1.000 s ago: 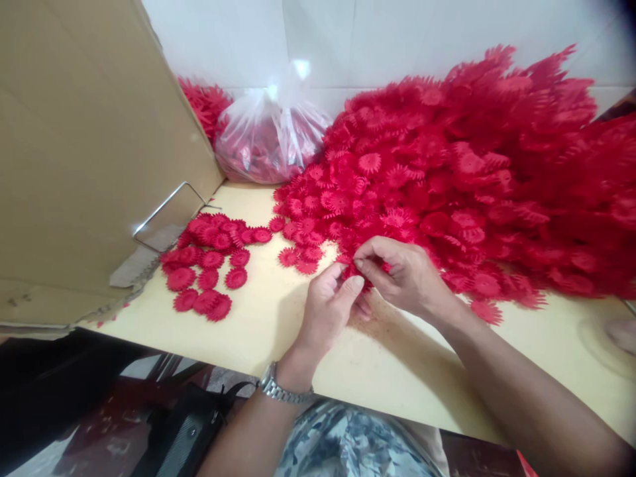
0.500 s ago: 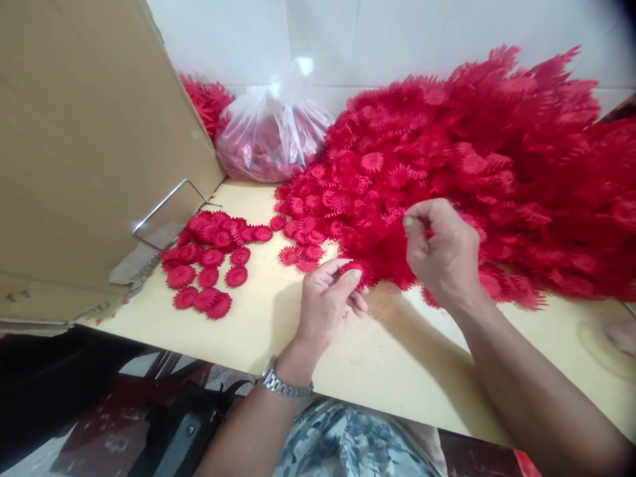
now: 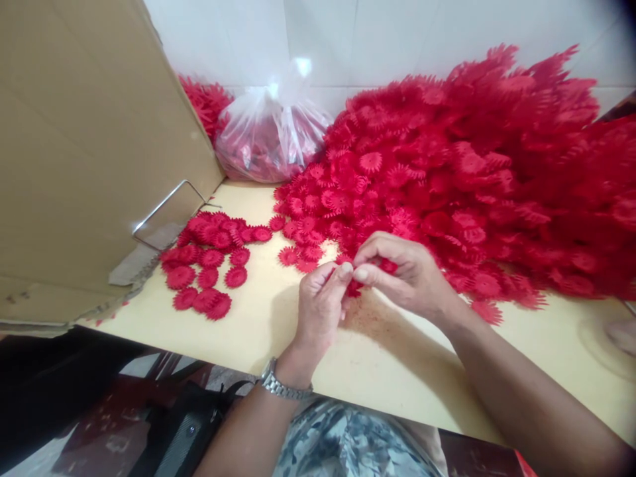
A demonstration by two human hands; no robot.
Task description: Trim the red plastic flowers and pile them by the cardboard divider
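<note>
My left hand (image 3: 320, 301), wearing a metal watch (image 3: 285, 381), pinches a red toothed disc (image 3: 354, 289) that looks like a flat flower. Fingers hide most of that disc. My right hand (image 3: 407, 275) has its thumb and forefinger pinched together at the disc's edge, right against the left thumb. Behind both hands rises a big heap of similar red fringed discs (image 3: 372, 162). Left of my left hand lies a smaller group of round red discs (image 3: 209, 258), spread flat and partly overlapping.
A tied clear plastic bag (image 3: 273, 142) with red pieces stands by the wall. On the left, a large cardboard box (image 3: 89, 146) rises beside a bent metal wire (image 3: 161, 207). The pale tabletop (image 3: 358, 377) ends just in front of my lap.
My right hand has come down and left from above the heap to meet my left hand at the disc. The left hand has barely moved, its fingers closing in more.
</note>
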